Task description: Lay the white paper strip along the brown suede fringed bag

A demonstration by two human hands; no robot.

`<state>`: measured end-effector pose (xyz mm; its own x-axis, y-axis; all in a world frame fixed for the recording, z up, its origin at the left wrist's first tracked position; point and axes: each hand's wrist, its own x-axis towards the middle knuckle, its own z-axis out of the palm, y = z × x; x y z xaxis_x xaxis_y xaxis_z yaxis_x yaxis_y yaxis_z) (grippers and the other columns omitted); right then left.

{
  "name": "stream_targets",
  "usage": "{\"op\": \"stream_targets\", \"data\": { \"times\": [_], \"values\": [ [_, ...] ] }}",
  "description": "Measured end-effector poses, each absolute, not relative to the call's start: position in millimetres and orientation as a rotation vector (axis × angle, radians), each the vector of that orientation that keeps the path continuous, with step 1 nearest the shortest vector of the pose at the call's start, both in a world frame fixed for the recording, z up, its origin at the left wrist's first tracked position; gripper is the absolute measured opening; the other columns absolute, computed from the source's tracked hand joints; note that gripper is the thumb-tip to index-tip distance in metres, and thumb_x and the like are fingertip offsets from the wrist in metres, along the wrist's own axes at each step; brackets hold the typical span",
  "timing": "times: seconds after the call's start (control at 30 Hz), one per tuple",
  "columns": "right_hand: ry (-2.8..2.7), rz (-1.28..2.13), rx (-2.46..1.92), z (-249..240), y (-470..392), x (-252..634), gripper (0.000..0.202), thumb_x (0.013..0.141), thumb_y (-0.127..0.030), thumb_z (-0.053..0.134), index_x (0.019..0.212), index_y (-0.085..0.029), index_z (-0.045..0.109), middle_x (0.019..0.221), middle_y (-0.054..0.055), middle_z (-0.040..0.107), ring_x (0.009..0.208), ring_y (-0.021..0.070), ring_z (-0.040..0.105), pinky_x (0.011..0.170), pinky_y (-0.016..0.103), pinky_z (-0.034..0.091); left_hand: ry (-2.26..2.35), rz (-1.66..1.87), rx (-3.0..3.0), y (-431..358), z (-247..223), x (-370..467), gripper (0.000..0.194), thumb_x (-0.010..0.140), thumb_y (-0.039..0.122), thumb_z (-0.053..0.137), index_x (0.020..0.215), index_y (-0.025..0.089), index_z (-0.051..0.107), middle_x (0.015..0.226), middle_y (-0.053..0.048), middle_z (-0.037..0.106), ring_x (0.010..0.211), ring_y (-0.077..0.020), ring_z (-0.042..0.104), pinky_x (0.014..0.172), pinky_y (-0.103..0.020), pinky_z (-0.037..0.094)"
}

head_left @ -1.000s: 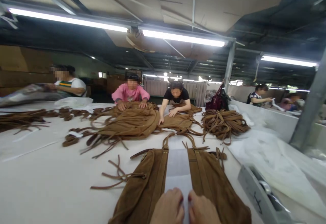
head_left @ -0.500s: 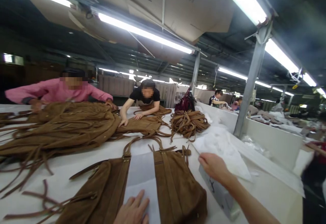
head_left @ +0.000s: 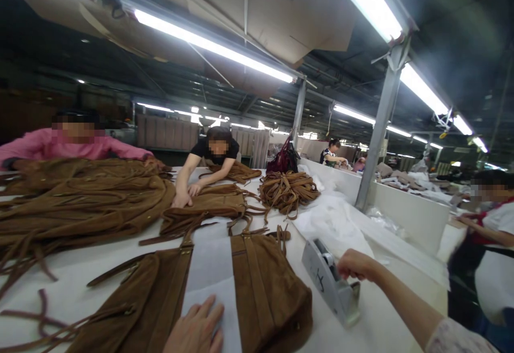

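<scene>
A brown suede bag (head_left: 257, 294) lies flat on the white table (head_left: 80, 272) in front of me, with a white paper sheet (head_left: 211, 278) lying down its middle. My left hand (head_left: 195, 331) rests flat on the lower end of that sheet, fingers spread. To the right of the bag stands a grey tape dispenser (head_left: 327, 283). My right hand (head_left: 355, 264) is curled at the dispenser's top right; its fingertips look pinched, and whether they hold tape I cannot tell.
A heap of brown suede bags (head_left: 80, 203) and a bundle of straps (head_left: 287, 192) lie farther up the table. A person in pink (head_left: 72, 144) and one in black (head_left: 212, 155) work across it. Crumpled white paper (head_left: 337, 224) and a steel post (head_left: 377, 128) are on the right; another person (head_left: 490, 235) stands at far right.
My view has swung right. My right hand left the paper sheet, reached across and came down on the tape dispenser. My left hand stayed on the sheet.
</scene>
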<state>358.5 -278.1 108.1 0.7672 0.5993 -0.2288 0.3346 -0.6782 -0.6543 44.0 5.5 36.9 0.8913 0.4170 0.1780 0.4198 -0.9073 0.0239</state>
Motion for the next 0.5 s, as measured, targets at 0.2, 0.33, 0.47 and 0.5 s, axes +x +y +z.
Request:
{"op": "stream_targets", "data": {
  "times": [0.2, 0.33, 0.47, 0.5],
  "values": [
    [-0.676, 0.454, -2.282, 119, -312, 349, 0.012, 0.057, -0.018, 0.052, 0.046, -0.016, 0.055, 0.044, -0.002, 0.048, 0.043, 0.0079, 0.035, 0.043, 0.024, 0.018, -0.681, -0.109, -3.050, 5, 49, 55, 0.044, 0.080, 0.019, 0.041, 0.118, 0.014, 0.062, 0.127, -0.015, 0.058, 0.112, -0.0311, 0.055, 0.097, -0.048, 0.043],
    [-0.549, 0.466, -2.225, 96, -344, 333, 0.015, 0.062, -0.030, 0.050, 0.055, -0.018, 0.056, 0.054, 0.000, 0.056, 0.046, 0.0088, 0.037, 0.042, 0.023, 0.017, -0.657, 0.020, -3.025, 10, 55, 71, 0.049, 0.077, 0.019, 0.044, 0.123, 0.010, 0.059, 0.121, -0.018, 0.061, 0.112, -0.0336, 0.055, 0.096, -0.050, 0.043],
    [-0.450, 0.531, -2.218, 64, -361, 317, 0.021, 0.060, -0.037, 0.049, 0.056, -0.019, 0.056, 0.056, 0.002, 0.058, 0.043, 0.0084, 0.034, 0.041, 0.024, 0.016, -0.607, -0.068, -2.965, 14, 55, 83, 0.053, 0.076, 0.017, 0.046, 0.127, 0.005, 0.056, 0.119, -0.021, 0.062, 0.111, -0.0370, 0.055, 0.097, -0.054, 0.041],
    [-0.451, 0.542, -2.220, 58, -360, 313, 0.021, 0.059, -0.038, 0.049, 0.053, -0.019, 0.055, 0.054, 0.002, 0.057, 0.042, 0.0085, 0.033, 0.041, 0.024, 0.017, -0.613, -0.104, -2.964, 14, 51, 82, 0.051, 0.077, 0.016, 0.046, 0.125, 0.005, 0.057, 0.121, -0.021, 0.061, 0.114, -0.0369, 0.054, 0.099, -0.054, 0.040]
  ]
}}
